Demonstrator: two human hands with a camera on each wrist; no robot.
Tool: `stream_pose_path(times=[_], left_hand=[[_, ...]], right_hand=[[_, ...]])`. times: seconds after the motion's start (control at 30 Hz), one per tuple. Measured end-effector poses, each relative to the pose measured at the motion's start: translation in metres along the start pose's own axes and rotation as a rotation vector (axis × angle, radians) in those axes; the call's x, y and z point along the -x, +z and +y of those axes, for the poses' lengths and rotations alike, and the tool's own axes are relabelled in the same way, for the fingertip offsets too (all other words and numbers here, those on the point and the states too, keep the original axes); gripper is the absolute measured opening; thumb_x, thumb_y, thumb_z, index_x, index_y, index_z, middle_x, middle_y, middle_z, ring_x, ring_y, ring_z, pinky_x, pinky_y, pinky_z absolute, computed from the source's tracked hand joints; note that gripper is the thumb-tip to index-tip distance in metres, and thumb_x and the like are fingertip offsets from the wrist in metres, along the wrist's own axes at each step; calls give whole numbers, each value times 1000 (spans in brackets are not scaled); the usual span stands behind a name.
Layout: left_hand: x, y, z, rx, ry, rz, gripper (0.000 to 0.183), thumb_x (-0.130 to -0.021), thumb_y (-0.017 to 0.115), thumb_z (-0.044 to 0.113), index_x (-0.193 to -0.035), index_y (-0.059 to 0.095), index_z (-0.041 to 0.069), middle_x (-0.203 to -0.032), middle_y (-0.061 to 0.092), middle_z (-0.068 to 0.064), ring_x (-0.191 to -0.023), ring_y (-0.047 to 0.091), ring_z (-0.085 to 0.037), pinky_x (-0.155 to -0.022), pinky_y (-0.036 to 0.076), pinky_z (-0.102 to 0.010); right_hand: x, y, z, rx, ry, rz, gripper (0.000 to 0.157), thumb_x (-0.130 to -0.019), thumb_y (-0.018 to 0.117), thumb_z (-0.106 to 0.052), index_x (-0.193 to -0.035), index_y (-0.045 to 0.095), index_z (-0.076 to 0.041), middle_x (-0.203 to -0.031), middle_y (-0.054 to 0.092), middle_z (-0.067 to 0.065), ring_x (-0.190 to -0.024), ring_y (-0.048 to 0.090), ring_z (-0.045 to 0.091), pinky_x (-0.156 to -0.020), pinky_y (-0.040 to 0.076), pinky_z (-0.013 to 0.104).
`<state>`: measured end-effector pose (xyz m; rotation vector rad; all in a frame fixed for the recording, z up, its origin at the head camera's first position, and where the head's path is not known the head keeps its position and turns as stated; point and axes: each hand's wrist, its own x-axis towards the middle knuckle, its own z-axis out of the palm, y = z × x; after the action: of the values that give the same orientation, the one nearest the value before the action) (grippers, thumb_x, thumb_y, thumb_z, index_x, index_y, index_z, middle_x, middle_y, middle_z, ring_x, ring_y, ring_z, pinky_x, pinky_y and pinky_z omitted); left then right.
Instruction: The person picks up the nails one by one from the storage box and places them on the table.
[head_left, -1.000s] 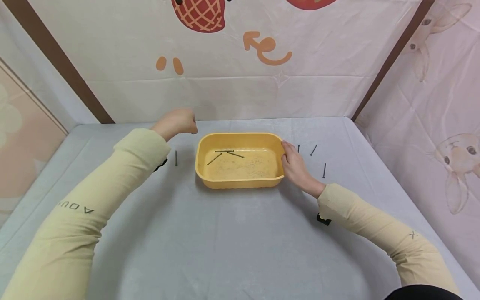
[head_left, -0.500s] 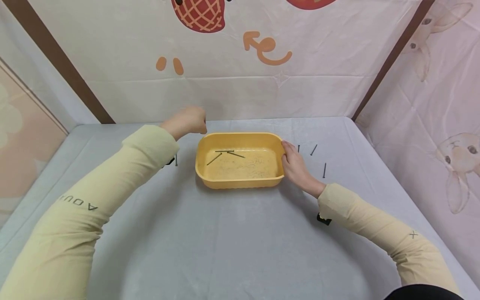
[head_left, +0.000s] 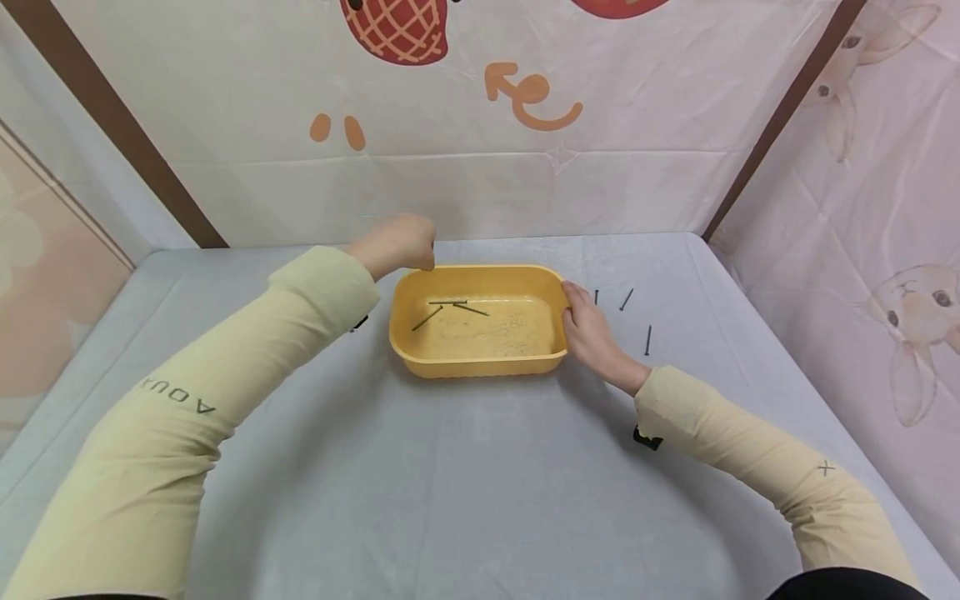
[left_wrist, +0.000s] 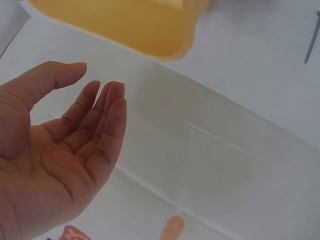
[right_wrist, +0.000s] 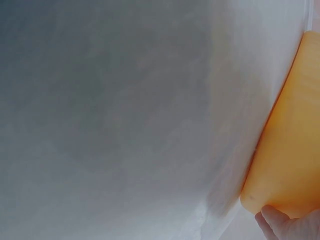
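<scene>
A yellow plastic basin (head_left: 480, 367) sits on the table, with three nails (head_left: 471, 309) on its floor toward the left. My left hand (head_left: 401, 242) is above the basin's far left corner. In the left wrist view the fingers of that hand (left_wrist: 65, 135) are loosely bent, the thumb apart from them, with nothing held. My right hand (head_left: 594, 335) grips the basin's right end; the right wrist view shows the thumb and a finger at the corner of the basin wall (right_wrist: 285, 155).
Right of the basin lie three loose nails, one upright in view (head_left: 648, 340), one slanted (head_left: 626, 299) and one near my fingers (head_left: 597, 297). Another nail (left_wrist: 313, 37) lies to the left, mostly hidden by my sleeve in the head view. A printed cloth wall (head_left: 480, 192) stands behind the table.
My left hand has moved steadily right, from left of the basin to over its far left corner. My right hand, the basin and the nails stay in place.
</scene>
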<state>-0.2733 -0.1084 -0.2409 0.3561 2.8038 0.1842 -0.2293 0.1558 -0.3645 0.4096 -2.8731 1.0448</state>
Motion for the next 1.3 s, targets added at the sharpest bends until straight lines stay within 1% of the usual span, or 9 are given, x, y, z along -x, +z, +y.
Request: stream_pose_path(times=[0.13, 0.3, 0.5, 0.6, 0.73, 0.9, 1.07, 1.3], left_hand=[[-5, 2, 5, -30, 38, -3, 20, -82, 53, 6, -101, 57, 1, -100, 58, -12, -86, 52, -24, -77, 47, -39], [-11, 3, 12, -77, 112, -20, 19, -81, 53, 6, -100, 58, 2, -100, 59, -12, -86, 52, -24, -76, 47, -38], [-17, 5, 21, -95, 177, -29, 16, -81, 55, 5, -97, 59, 2, -98, 59, -11, -86, 52, -23, -77, 46, -36], [-20, 6, 25, -101, 210, -40, 16, -82, 57, 5, -98, 58, 2, -98, 59, -10, -88, 51, -23, -78, 46, -36], [-23, 8, 28, -114, 256, -59, 19, -83, 56, 4, -101, 57, 0, -100, 58, -11, -90, 51, -24, -80, 45, -36], [-26, 11, 31, -109, 294, -83, 22, -83, 53, 2, -104, 55, 0, -105, 57, -12, -94, 50, -24, -82, 44, -36], [-31, 15, 32, -97, 329, -90, 23, -81, 52, 0, -104, 55, 0, -105, 57, -12, -93, 50, -24, -80, 43, -35], [-36, 18, 34, -90, 354, -96, 24, -81, 52, 0, -105, 55, 2, -105, 56, -12, -92, 49, -24, -77, 43, -34]], right_hand=[[-1, 0, 0, -2, 3, 1, 45, -95, 30, -4, -139, 25, 8, -144, 27, 21, -134, 24, 30, -109, 22, 41], [0, -1, -1, 3, 9, -6, 45, -96, 29, -5, -139, 25, 7, -144, 26, 20, -134, 23, 29, -109, 21, 41], [1, -1, -2, 5, 8, -11, 45, -96, 29, -5, -140, 24, 7, -145, 26, 20, -134, 23, 29, -109, 22, 41], [1, -1, -2, 2, 5, -11, 45, -96, 29, -5, -140, 23, 7, -145, 25, 21, -134, 23, 29, -109, 22, 41], [1, -1, -1, 4, 4, -9, 45, -96, 29, -5, -140, 23, 7, -145, 25, 21, -134, 23, 29, -109, 22, 41], [1, -1, -1, 3, 8, -11, 45, -96, 29, -5, -140, 23, 7, -145, 25, 21, -134, 23, 29, -109, 22, 41], [0, -1, -1, -2, 6, -13, 46, -96, 29, -5, -140, 23, 7, -145, 25, 21, -134, 23, 29, -109, 22, 41], [0, 0, -1, -8, 4, -9, 46, -96, 29, -5, -140, 23, 7, -145, 25, 21, -134, 23, 29, -109, 22, 41]])
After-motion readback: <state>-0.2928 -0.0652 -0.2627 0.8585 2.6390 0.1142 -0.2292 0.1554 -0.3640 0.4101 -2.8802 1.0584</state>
